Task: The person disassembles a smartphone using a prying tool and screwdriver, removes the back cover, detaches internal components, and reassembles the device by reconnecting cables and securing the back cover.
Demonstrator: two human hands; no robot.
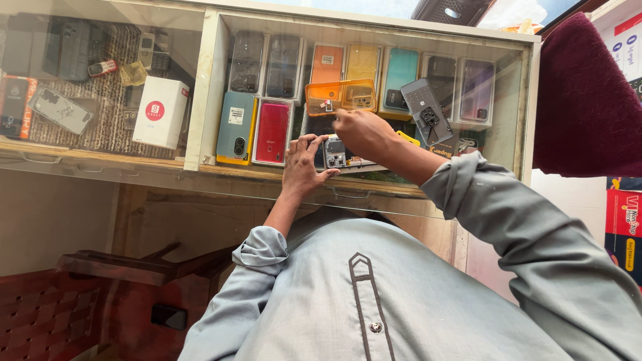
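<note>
1. Step in hand, as judged: work on the opened phone (334, 152). It lies on the glass desk (167, 175), its back off and its inner parts showing.
2. Your left hand (302, 162) rests against the phone's left side, fingers curled on its edge and steadying it.
3. Your right hand (364, 132) is directly above the phone, fingers pinched together. Whether it grips a tool or a small part cannot be told.
4. The next move calls for a steady left hand and fine placement of the right fingertips on the exposed parts.
5. An orange tray (340, 95) lies just beyond the phone, with small parts inside.
6. A grey phone back (425, 110) stands tilted to the right of the phone.
7. Surface: the desk is a glass-topped display case. Under the glass, left of the phone, lie a red phone (272, 132) and a blue phone (235, 126); a white box (159, 111) lies further left.
8. Room: a dark red cloth (585, 100) hangs to the far right of the phone.
</note>
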